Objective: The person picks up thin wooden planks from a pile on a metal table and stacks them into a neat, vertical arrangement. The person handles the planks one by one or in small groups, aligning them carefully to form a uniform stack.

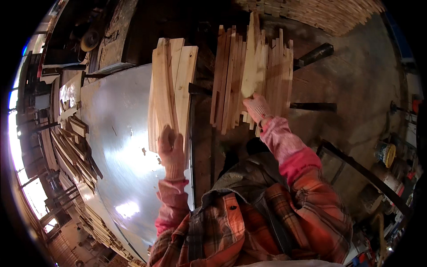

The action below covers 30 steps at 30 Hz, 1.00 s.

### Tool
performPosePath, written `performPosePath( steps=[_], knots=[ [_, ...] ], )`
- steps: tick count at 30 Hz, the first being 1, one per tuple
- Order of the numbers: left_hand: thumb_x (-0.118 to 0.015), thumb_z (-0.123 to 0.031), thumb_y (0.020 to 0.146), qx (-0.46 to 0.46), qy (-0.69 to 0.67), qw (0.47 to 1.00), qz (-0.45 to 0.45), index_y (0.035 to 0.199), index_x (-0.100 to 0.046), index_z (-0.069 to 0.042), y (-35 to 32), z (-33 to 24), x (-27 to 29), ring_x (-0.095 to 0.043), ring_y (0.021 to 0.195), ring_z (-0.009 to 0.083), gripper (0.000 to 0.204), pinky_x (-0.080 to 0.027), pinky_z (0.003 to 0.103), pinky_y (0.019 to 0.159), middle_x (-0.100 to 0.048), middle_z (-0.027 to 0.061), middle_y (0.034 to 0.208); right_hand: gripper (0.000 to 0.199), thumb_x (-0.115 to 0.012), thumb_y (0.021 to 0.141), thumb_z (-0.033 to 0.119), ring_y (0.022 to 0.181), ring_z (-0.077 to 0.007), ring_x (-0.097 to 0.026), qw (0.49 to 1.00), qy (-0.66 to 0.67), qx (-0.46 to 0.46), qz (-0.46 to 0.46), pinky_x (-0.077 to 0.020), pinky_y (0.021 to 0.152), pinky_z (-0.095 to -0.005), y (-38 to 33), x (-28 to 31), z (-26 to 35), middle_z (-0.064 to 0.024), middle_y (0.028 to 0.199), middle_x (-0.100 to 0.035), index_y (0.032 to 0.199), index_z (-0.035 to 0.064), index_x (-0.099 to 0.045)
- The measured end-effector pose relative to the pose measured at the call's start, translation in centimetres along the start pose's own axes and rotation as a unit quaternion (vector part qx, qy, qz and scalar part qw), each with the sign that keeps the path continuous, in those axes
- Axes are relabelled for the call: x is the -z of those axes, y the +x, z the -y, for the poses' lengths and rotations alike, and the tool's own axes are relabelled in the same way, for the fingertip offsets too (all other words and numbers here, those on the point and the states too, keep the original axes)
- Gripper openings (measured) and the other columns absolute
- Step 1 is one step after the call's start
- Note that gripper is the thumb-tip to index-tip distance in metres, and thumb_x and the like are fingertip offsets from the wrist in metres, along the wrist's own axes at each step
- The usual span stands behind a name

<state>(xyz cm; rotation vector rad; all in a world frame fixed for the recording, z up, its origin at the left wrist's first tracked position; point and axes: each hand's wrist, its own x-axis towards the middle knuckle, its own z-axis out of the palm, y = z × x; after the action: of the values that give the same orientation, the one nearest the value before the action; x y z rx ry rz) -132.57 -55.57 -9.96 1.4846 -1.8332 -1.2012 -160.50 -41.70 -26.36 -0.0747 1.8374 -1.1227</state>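
My left hand (171, 149), in a pale knitted glove, is closed round the near end of a wooden plank (164, 86). That plank lies on top of several other pale planks (186, 80) on the shiny metal tabletop (120, 107). My right hand (258, 108), gloved as well, grips the near end of a wide, light-coloured board (253, 66). This board lies lengthwise over a row of narrow wooden strips (227, 84), to the right of the tabletop. The fingertips of both hands are partly hidden.
Dark metal bars (313, 107) jut out to the right from under the strips. A stack of wood (316, 15) stands at the far side. Loose offcuts (75, 153) are piled along the table's left side. A black rail (364, 175) and a bucket (385, 153) are at the right.
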Motion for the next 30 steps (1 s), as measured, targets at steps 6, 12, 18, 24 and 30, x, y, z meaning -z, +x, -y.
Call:
performPosePath(
  steps=[6,12,18,24,30],
  knots=[
    [-0.071,0.003,0.091,0.046,0.004,0.999,-0.001,0.135,-0.062,-0.001,-4.2,1.7,1.4,-0.057,0.097,0.0101,0.045,-0.048,0.026,0.090,-0.062,0.0003,0.107,0.047,-0.067,0.091,0.030,0.096,-0.0337,-0.071,0.965,-0.229,-0.113,-0.067,-0.0566,0.078,-0.0423,7.7,-4.2,1.4,-0.0228,0.108,-0.071,0.125,-0.0020,-0.063],
    [-0.068,0.004,0.093,0.088,-0.059,0.994,-0.019,0.136,-0.061,-0.001,-5.2,1.7,1.6,-0.058,0.096,0.0108,0.044,-0.049,0.026,0.090,-0.063,0.0007,0.108,0.048,-0.066,0.094,0.033,0.107,-0.0409,-0.070,0.947,-0.314,-0.031,-0.058,-0.0583,0.084,-0.0485,9.6,-5.2,3.1,-0.0272,0.116,-0.071,0.126,-0.0026,-0.064],
    [-0.067,0.005,0.094,0.099,-0.082,0.991,-0.030,0.137,-0.061,-0.002,-4.7,2.6,2.6,-0.060,0.101,0.0116,0.044,-0.050,0.028,0.094,-0.064,0.0022,0.113,0.038,-0.072,0.090,0.023,0.106,-0.0400,-0.070,0.926,-0.375,-0.001,-0.036,-0.0586,0.082,-0.0468,13.0,-4.8,3.3,-0.0250,0.115,-0.071,0.119,-0.0017,-0.065],
    [-0.066,0.006,0.093,0.066,-0.067,0.995,-0.030,0.135,-0.061,-0.001,-4.5,4.1,3.4,-0.058,0.097,0.0117,0.043,-0.049,0.027,0.092,-0.061,0.0027,0.110,0.035,-0.075,0.087,0.025,0.106,-0.0369,-0.072,0.921,-0.371,-0.081,-0.084,-0.0604,0.081,-0.0455,20.1,-4.2,2.7,-0.0196,0.117,-0.073,0.111,0.0001,-0.071],
    [-0.061,0.003,0.097,0.009,-0.031,0.999,-0.022,0.140,-0.056,0.004,-4.7,5.2,3.5,-0.060,0.098,0.0139,0.043,-0.053,0.028,0.083,-0.063,0.0059,0.115,0.032,-0.073,0.085,0.022,0.103,-0.0376,-0.073,0.908,-0.417,-0.017,-0.041,-0.0612,0.078,-0.0460,24.6,-5.6,0.5,-0.0208,0.112,-0.074,0.111,0.0031,-0.073]
  ],
)
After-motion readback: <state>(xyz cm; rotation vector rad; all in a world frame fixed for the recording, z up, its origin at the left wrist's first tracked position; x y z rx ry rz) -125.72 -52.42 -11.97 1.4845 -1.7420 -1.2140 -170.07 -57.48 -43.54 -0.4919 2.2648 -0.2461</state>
